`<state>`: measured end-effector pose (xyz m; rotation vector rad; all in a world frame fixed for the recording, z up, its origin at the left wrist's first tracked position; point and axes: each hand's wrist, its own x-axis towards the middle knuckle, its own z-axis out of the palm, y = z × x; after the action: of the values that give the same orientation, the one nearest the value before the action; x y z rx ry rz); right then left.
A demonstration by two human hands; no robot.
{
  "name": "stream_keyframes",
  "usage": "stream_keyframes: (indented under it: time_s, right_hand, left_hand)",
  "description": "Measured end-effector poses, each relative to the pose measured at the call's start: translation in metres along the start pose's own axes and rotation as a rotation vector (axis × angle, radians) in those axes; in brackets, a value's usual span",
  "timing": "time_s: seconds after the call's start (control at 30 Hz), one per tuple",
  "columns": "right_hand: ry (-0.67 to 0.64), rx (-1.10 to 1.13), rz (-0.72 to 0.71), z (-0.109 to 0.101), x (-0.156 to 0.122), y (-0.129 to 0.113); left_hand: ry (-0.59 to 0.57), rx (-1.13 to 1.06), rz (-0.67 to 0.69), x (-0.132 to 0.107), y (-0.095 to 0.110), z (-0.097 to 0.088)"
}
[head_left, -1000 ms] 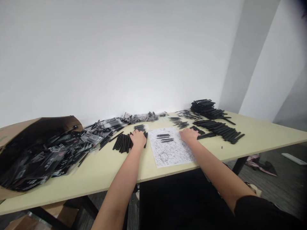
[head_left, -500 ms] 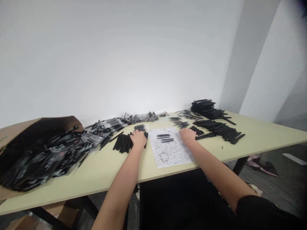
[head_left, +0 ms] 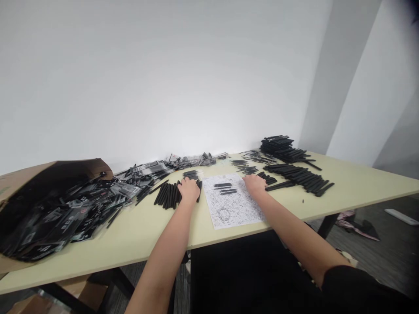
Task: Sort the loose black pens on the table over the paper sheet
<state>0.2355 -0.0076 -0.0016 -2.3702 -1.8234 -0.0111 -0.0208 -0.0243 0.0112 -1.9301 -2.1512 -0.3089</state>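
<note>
Black pens lie in heaps across a pale yellow-green table (head_left: 137, 235) that fills the middle of the frame, seen from above and behind 2 bare forearms reaching in from the bottom edge. The left hand (head_left: 189, 188) rests palm down, just left of centre, on the right end of the left row (head_left: 166, 194), a row of pens side by side; its fingers curve over them, and I cannot tell whether it grips any. The right hand (head_left: 255, 184), just right of centre, lies palm down with fingers loosely spread and nothing held, on the upper right corner of the sheet (head_left: 233, 208), its fingertips touching or just beside the nearest pens of the right heap (head_left: 299, 176). The sheet is white paper crowded with fine black line drawing, lying flat between the 2 hands near the table's front edge. On its upper part lie the sheet pens (head_left: 225, 188), about 3 short black pieces, side by side and apart from both hands. Behind the right heap, towards the upper right of the table, stands the stack (head_left: 282, 146), a taller pile of pens. At the left of the frame a brown cardboard box (head_left: 19, 181) lies on its side, open towards the centre, with packets (head_left: 81, 205) of clear and black wrapping spilling from it along the table's back edge towards the left row. A plain white wall (head_left: 163, 78) fills the upper half of the frame.
</note>
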Motion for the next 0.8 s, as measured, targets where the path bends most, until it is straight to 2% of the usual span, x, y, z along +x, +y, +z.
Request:
stream_keyframes:
  time_s: [0.13, 0.3, 0.57, 0.67, 0.8]
  right_hand:
    - [0.020, 0.013, 0.008, -0.0004, -0.0047, 0.0007]
    - [0.128, 0.030, 0.123, 0.0053, -0.0070, 0.0022]
    - [-0.044, 0.090, 0.160, 0.0071, -0.0034, 0.0083]
    - [-0.070, 0.108, 0.136, 0.0060, -0.0051, 0.0058]
    - [-0.168, 0.076, 0.106, 0.0069, -0.0062, 0.0028]
  left_hand:
    - [0.017, -0.001, 0.006, -0.0009, -0.0002, -0.0004]
    - [0.014, -0.006, 0.004, -0.0013, -0.0002, -0.0011]
    - [0.024, 0.016, 0.005, -0.0019, 0.0005, -0.0019]
    - [0.021, 0.015, 0.002, -0.0022, 0.0008, -0.0022]
    - [0.030, 0.018, 0.006, -0.0024, 0.0008, -0.0017]
